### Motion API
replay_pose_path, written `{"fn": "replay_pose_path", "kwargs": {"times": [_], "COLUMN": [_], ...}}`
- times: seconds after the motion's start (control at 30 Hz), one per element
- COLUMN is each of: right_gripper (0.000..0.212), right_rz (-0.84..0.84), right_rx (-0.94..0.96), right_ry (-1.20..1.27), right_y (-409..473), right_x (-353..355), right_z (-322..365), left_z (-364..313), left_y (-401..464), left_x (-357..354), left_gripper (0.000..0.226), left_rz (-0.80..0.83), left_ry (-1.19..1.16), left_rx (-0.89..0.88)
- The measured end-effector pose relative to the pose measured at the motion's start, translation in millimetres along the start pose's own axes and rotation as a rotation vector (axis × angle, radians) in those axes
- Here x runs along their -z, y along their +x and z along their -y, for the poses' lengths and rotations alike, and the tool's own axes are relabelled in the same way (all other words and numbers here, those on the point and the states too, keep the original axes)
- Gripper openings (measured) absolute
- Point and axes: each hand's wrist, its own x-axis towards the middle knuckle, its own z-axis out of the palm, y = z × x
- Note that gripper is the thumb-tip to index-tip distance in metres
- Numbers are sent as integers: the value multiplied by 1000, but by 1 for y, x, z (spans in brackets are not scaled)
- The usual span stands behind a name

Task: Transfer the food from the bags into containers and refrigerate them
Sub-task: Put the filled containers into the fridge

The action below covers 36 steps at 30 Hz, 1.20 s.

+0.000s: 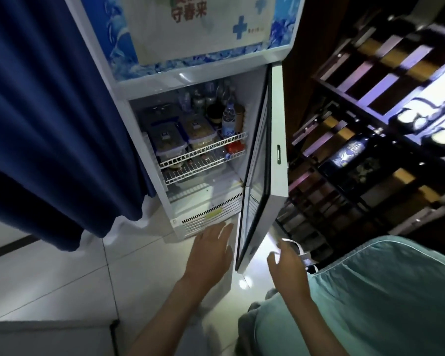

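Observation:
A white display fridge (149, 140) stands open, its glass door (265, 160) swung out to the right. On its upper wire shelf (206, 150) sit two clear lidded containers: one with dark food (168, 138) on the left, one with pale food (199, 131) beside it. My left hand (211, 250) hovers low before the fridge's base, fingers straight, holding nothing. My right hand (287, 263) is right of the door's lower edge, fingers relaxed and spread, empty. Whether it touches the door is unclear.
Water bottles (228, 119) and dark jars stand behind and beside the containers. A blue curtain (52, 119) hangs at the left. A dark wooden rack (370, 150) with bottles fills the right. The floor is pale tile (62, 278). My teal clothing (383, 299) is at lower right.

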Motion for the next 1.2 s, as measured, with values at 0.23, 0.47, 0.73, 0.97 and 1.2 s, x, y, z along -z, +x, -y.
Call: {"fn": "replay_pose_path", "kwargs": {"times": [0.23, 0.47, 0.73, 0.97, 1.2], "right_gripper": [66, 59, 50, 51, 50], "right_rz": [67, 149, 238, 302, 371], "right_rx": [145, 240, 381, 505, 610], "right_ry": [150, 149, 163, 108, 78], "right_y": [9, 14, 47, 94, 148], "right_x": [17, -12, -76, -123, -136], "right_z": [34, 74, 148, 228, 283], "left_z": [-35, -4, 96, 181, 231], "left_y": [-4, 15, 40, 79, 112], "left_x": [21, 30, 46, 70, 95], "left_gripper": [62, 49, 62, 48, 63], "left_rz": [-46, -125, -267, -320, -335], "left_ry": [-297, -516, -593, -654, -744], "left_rx": [-11, 115, 180, 239, 285]}}
